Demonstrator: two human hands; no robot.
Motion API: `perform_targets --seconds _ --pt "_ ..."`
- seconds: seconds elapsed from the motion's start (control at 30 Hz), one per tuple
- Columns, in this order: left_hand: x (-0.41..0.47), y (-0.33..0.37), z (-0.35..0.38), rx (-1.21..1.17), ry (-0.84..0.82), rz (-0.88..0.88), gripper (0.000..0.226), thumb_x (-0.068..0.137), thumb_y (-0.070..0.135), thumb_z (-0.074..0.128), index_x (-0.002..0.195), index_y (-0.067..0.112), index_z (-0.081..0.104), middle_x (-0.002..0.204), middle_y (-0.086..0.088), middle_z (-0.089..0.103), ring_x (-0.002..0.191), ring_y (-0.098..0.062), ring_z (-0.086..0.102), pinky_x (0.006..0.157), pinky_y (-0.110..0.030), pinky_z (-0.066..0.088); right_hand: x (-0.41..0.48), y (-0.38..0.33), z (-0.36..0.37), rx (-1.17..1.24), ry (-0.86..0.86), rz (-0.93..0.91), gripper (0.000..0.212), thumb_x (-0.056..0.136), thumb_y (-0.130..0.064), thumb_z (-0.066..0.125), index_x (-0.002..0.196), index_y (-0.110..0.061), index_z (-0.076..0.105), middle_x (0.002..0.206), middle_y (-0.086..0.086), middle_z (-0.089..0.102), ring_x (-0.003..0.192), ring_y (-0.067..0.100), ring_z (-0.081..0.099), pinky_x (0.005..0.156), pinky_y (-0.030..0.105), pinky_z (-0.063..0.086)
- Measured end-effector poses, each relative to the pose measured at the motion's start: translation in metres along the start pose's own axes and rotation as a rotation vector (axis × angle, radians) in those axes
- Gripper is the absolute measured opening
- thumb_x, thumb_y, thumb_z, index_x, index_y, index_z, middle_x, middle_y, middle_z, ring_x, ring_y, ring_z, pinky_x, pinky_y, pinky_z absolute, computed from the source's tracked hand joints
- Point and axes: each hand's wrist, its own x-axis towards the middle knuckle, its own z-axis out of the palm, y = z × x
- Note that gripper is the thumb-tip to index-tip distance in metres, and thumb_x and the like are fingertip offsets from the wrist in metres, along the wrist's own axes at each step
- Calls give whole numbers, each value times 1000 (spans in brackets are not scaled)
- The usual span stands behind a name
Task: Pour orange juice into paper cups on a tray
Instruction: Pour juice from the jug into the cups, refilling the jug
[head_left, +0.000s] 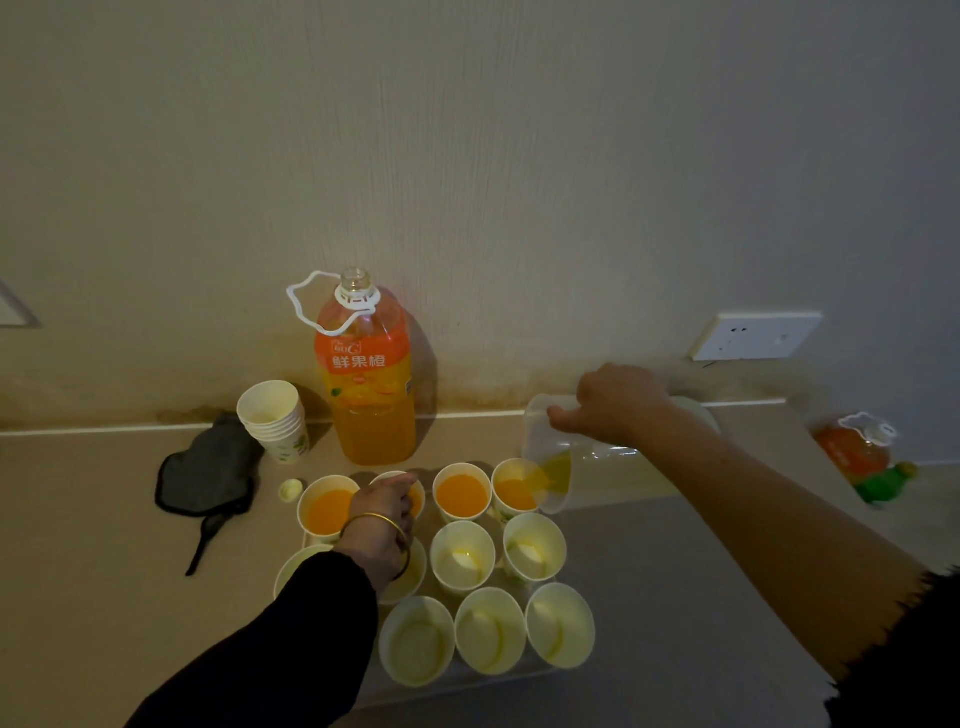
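Note:
Several white paper cups stand in rows on a clear tray (524, 675). The back row holds orange juice; the far-right back cup (514, 491) takes juice from a clear plastic jug (545, 457), tilted over it. My right hand (613, 402) grips the jug's handle. My left hand (382, 512) holds the rim of the second back-row cup (415, 493). The leftmost filled cup (326, 512) and the third filled cup (462, 493) flank it. The nearer cups, such as the middle one (462, 561), look empty.
A large open orange juice bottle (369, 379) stands by the wall, its yellow cap (291, 489) lying on the counter. A stack of spare paper cups (275, 421) and a dark cloth (208, 467) sit to the left. Another bottle (862, 452) lies far right. A wall socket (753, 335) is above.

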Motion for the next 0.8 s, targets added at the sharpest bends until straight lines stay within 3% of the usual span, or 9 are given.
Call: perform_targets --seconds 0.27,0.8 --pt "0 -2 -1 0 -33 17 20 92 15 54 73 15 49 32 7 30 23 -6 23 32 -7 19 -1 -1 -1 -18 3 -11 57 88 -65 39 74 -13 55 61 -2 43 65 17 49 49 22 25" --pt "1 -2 -4 5 -22 -1 23 91 16 55 70 15 47 35 6 30 24 -6 24 33 -9 19 -1 -4 0 -4 -9 -25 55 89 -65 38 78 -14 54 64 -1 44 70 19 50 51 24 26"
